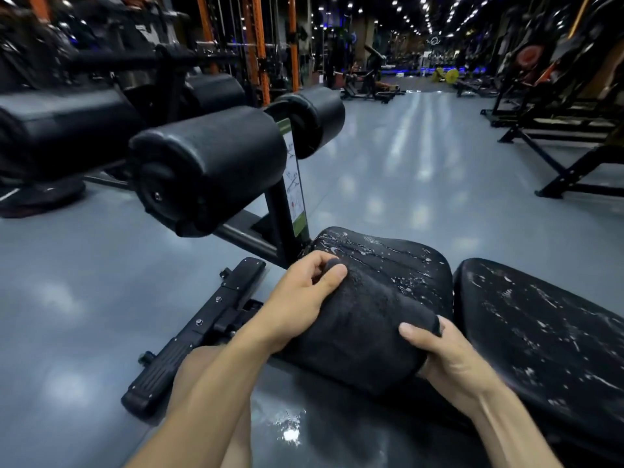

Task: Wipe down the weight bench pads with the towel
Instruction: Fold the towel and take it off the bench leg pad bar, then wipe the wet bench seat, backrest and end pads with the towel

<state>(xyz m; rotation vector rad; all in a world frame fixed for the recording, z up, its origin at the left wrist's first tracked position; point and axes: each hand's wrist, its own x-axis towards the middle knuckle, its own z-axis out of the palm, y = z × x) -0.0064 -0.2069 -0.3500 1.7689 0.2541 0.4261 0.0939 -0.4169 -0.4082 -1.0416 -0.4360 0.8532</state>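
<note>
Left hand [305, 292] pinching the far-left corner of the dark towel [358, 329]; right hand [445, 358] gripping its near-right corner. Towel stretched flat between both, draped over the near half of the seat pad [398, 261]. Wet streaks lying beyond, toward the far edge; back pad [540, 332] to the right, unwiped, nearer the right hand.

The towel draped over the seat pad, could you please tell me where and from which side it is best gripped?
Probably by its two ends, from either side: the towel is stretched across the seat pad, and the left hand and right hand already pinch those ends, which should allow a taut pull across the wet surface.
</note>
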